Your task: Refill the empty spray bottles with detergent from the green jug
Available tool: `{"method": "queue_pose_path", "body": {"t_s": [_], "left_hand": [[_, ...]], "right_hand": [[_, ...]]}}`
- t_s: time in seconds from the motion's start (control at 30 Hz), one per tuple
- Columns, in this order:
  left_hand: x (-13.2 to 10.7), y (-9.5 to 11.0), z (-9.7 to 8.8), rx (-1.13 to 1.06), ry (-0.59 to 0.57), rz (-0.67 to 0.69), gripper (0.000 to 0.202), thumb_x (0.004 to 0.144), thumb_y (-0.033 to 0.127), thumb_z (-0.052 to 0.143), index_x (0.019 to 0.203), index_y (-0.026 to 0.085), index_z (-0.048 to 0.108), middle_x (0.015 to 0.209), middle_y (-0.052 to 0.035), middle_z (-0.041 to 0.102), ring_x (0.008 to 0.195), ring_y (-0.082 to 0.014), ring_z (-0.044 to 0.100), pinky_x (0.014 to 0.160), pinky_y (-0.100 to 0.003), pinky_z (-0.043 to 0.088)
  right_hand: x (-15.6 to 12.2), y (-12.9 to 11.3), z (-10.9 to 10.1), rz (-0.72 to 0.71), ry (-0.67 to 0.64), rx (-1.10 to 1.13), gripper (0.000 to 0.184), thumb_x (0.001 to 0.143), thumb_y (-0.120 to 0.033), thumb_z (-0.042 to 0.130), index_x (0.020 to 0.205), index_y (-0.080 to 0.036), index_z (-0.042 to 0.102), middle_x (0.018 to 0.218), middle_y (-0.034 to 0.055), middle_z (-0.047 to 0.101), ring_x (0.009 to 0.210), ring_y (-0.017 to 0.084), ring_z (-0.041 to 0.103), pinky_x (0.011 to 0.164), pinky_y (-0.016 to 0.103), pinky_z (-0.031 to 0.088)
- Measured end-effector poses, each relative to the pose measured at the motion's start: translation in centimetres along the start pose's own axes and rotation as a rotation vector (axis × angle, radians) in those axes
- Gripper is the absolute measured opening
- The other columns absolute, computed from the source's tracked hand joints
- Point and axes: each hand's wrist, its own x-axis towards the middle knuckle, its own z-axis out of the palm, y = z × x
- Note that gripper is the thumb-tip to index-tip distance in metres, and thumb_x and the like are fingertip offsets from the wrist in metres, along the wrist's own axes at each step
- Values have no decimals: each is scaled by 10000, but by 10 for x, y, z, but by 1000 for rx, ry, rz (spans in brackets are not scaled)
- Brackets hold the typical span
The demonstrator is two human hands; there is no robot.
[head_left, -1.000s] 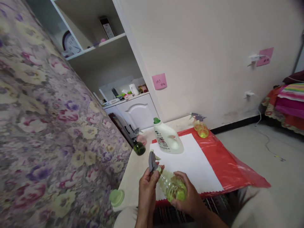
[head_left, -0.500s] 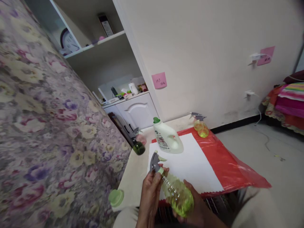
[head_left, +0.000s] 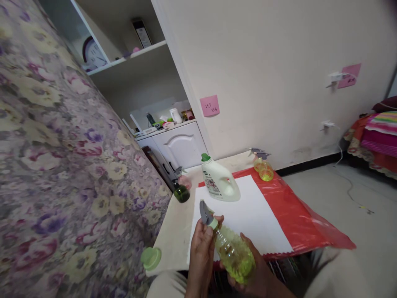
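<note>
At the bottom middle, the left hand [head_left: 202, 241] and right hand [head_left: 259, 270] grip a yellow spray bottle [head_left: 235, 254] (it leans left).

- Right hand [head_left: 259, 270]: partly hidden behind the yellow-green spray bottle [head_left: 234, 254].
- Detergent jug [head_left: 220, 180]: small label print unreadable.
- Floral curtain [head_left: 62, 165]: cut off at the left edge.
- Pink bottle [head_left: 186, 181]: partly behind the dark green bottle [head_left: 181, 193].

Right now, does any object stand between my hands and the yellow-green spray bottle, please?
Nothing visible does: the left hand holds the yellow-green spray bottle by its neck, and the right hand its lower body. The pale detergent jug stands beyond the bottle, on the white sheet.
</note>
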Motion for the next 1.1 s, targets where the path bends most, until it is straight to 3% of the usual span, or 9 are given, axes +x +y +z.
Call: {"method": "queue_pose_path", "body": {"t_s": [0.13, 0.27, 0.43, 0.6, 0.73, 0.87, 0.97, 1.1], "left_hand": [[-7, 3, 11, 14, -6, -8, 323, 827, 386, 640, 1074, 177, 641, 1122, -106, 679, 1134, -245, 585, 974, -345, 422], [-10, -3, 16, -17, 61, 52, 343, 787, 404, 677, 1058, 196, 647, 1034, -75, 690, 1072, -242, 614, 959, -349, 432], [-6, -13, 10, -34, 173, 34, 390, 717, 339, 760, 1071, 221, 648, 1029, -47, 708, 997, -205, 641, 887, -295, 465], [-8, -8, 15, 37, 120, 11, 381, 727, 369, 741, 1047, 175, 668, 1017, -85, 714, 877, -196, 646, 737, -259, 498], [-13, -2, 26, 78, 125, 18, 380, 738, 410, 718, 1032, 173, 670, 1018, -86, 708, 706, -157, 620, 598, -235, 477], [-11, -5, 22, 103, 153, 47, 388, 733, 407, 725, 1046, 185, 668, 1066, -87, 708, 891, -211, 647, 748, -266, 498], [-6, -9, 12, 159, 207, 57, 390, 711, 344, 760, 1059, 197, 660, 1035, -65, 723, 929, -211, 647, 806, -277, 489], [-8, -5, 8, 214, 193, 51, 424, 732, 368, 744, 1094, 171, 645, 1068, -98, 717, 1026, -249, 635, 883, -320, 472]], "right_hand": [[-3, 2, 11, -102, 25, -22, 630, 860, -672, 424, 918, -100, 682, 728, 121, 763, 403, 198, 664, 330, 235, 442], [-3, 3, 15, -146, 42, -35, 627, 870, -653, 426, 963, -88, 680, 705, 113, 750, 415, 202, 669, 314, 227, 430], [-3, 2, 9, -140, 41, -42, 605, 871, -645, 433, 937, -98, 685, 712, 104, 759, 412, 192, 664, 329, 232, 444], [-6, -2, 9, -32, -48, -1, 580, 863, -643, 456, 925, -114, 686, 745, 108, 772, 503, 177, 691, 407, 219, 478], [-6, -4, 12, -35, -25, 73, 496, 854, -599, 514, 907, -138, 688, 737, 65, 777, 576, 189, 718, 454, 236, 512], [-5, -5, 12, -33, -14, 71, 521, 831, -616, 533, 907, -126, 692, 752, 92, 778, 510, 204, 701, 417, 262, 504], [-4, -4, 12, -22, -7, 84, 561, 842, -634, 497, 890, -113, 699, 741, 108, 775, 543, 210, 709, 442, 267, 516], [-3, -4, 10, 18, -20, 79, 602, 850, -658, 444, 845, -116, 705, 715, 114, 768, 536, 199, 701, 453, 255, 506]]}}
